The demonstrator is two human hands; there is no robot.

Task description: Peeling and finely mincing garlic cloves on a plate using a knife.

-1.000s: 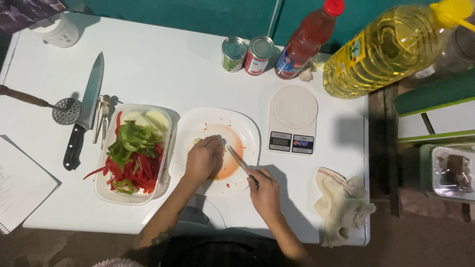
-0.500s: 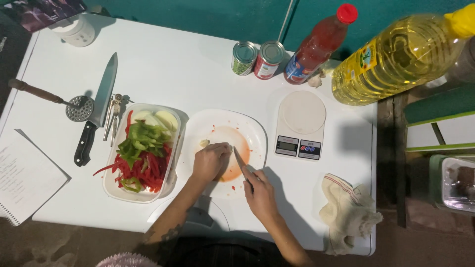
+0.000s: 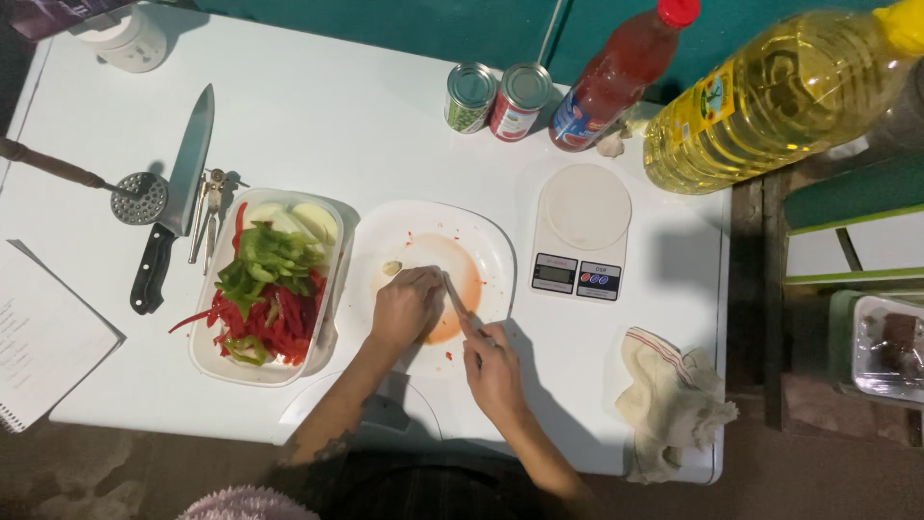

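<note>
Red-stained white plate (image 3: 500,252) is still worked over: left hand (image 3: 406,306) stays curled on something hidden beneath it, right hand (image 3: 493,364) clamped on a small knife (image 3: 454,299), whose blade has been drawn closer to the left fingers since a second ago.

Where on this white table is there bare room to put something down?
The widest bare patch lies behind the plate, between the big knife and the two cans. A smaller one sits in front of the scale, beside the cloth. It is crowded around both hands, left hand and right hand.
</note>
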